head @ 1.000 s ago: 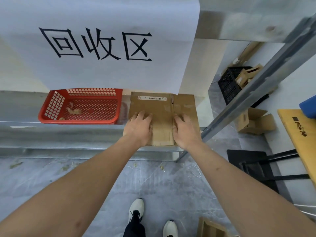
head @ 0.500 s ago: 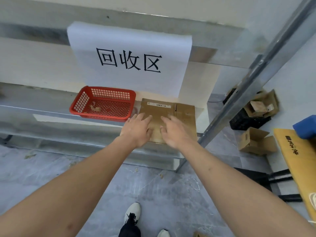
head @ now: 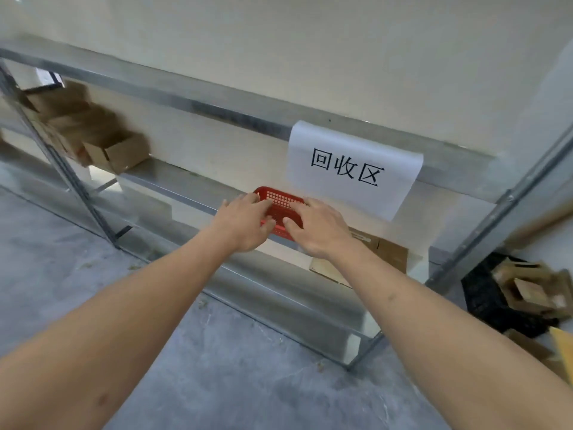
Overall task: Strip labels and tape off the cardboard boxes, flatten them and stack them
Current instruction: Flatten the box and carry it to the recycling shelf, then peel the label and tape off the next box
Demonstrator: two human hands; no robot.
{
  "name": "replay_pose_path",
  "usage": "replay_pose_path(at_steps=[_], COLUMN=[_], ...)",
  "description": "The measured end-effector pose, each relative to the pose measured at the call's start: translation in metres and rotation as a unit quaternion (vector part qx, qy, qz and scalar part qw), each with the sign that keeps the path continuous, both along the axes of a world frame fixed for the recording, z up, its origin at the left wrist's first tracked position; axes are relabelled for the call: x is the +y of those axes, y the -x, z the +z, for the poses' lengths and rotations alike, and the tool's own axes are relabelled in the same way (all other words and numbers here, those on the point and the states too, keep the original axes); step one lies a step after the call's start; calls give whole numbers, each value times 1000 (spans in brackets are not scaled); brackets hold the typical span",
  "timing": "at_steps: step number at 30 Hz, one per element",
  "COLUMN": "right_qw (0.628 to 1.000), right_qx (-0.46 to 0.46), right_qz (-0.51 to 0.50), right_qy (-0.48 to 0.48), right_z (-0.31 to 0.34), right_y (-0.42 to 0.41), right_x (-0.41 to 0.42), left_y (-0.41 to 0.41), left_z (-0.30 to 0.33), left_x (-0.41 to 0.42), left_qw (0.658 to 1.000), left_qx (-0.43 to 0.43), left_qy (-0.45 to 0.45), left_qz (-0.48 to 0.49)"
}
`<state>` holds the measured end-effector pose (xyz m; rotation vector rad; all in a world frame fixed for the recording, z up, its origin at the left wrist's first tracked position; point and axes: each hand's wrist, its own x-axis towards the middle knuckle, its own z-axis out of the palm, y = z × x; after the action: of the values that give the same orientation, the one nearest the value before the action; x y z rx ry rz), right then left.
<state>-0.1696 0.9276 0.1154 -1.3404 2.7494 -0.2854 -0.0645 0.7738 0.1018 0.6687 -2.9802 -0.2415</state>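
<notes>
While both hands, left hand [head: 245, 223] and right hand [head: 319, 228], hover empty with fingers loosely spread before the red basket [head: 280, 201], the flattened cardboard [head: 392, 254] on the shelf [head: 198, 189] overhangs and may slide off.

basket [head: 280, 202]: red lattice | sign [head: 353, 169]: white, black characters | flattened box [head: 386, 254]: brown | floor [head: 217, 383]: grey
</notes>
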Motion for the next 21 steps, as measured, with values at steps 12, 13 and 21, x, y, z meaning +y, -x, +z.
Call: replay_pose_path(at_steps=[12, 13, 21], right_qw=[997, 997, 996], right_qx=[21, 20, 1], right_qz=[66, 68, 91], right_qy=[27, 29, 23], right_z=[67, 69, 68], right_y=[-124, -135, -194], right_x=[-183, -202, -351], left_y=[-148, -160, -227], left_z=[63, 67, 74], left_x=[-186, -203, -341], left_qw=[998, 998, 997], left_qx=[18, 20, 4], left_qy=[44, 49, 48], left_qz=[41, 44, 64])
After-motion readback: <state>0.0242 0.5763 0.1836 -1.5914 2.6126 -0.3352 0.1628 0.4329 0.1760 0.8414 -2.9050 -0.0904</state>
